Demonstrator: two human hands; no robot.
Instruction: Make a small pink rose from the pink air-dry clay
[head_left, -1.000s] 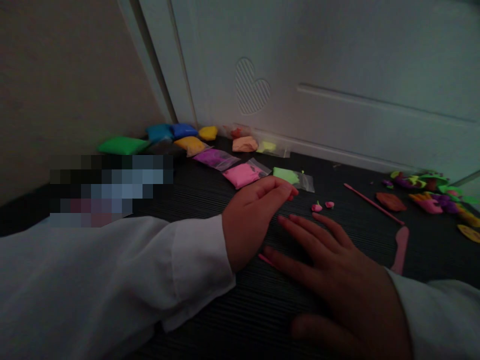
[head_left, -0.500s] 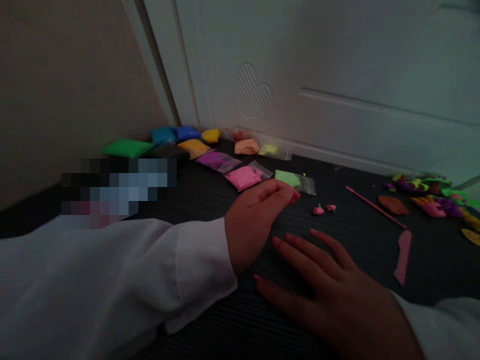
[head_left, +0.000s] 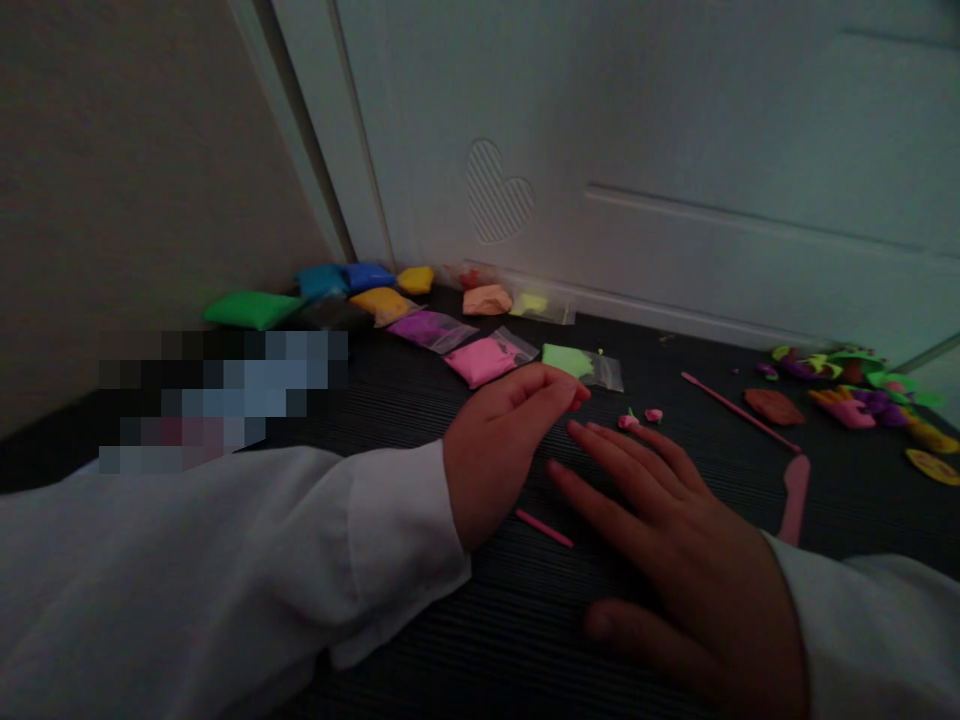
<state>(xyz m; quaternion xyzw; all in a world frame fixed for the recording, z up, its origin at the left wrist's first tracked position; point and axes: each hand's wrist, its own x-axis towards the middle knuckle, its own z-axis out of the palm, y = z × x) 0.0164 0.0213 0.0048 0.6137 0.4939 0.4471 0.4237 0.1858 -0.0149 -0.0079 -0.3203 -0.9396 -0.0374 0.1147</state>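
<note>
Pink strip (head_left: pixel 544 528) lies between curled left hand (head_left: pixel 510 450) and spread right hand (head_left: pixel 690 550)

The strip rests on the dark, grained surface (head_left: pixel 465 660) just below the middle of the frame, slanting down to the right. Its upper end lies near the heel of the left hand, and neither hand covers it.

At the centre, the left hand is curled, its thumb drawn in against the bent fingers. Whether something is pinched at the tips cannot be told. The right hand, at lower right, is palm down with its fingers fanned a little and its thumb well apart from them; no object shows in its grasp. Whether its palm touches the surface cannot be told. Both wrists come out of white sleeves (head_left: pixel 405 510).

Just beyond the right fingertips, right of centre, sit two small pink buds (head_left: pixel 654 415), side by side. Farther right lie a thin pink stick (head_left: pixel 739 412), a brown lump (head_left: pixel 775 406) and a pink knife (head_left: pixel 796 490), its lower end cut off from view by the right sleeve. Coloured shapes (head_left: pixel 851 407) crowd the right edge, near a yellow disc (head_left: pixel 932 466).

Above the left hand are a pink bag (head_left: pixel 481 361) and a pale green bag (head_left: pixel 566 360). A purple bag (head_left: pixel 427 328) lies up and to the left of these, and a green bag (head_left: pixel 251 309) farther left. Across the top stands a white door (head_left: pixel 675 120) with a ribbed heart (head_left: pixel 495 200).
</note>
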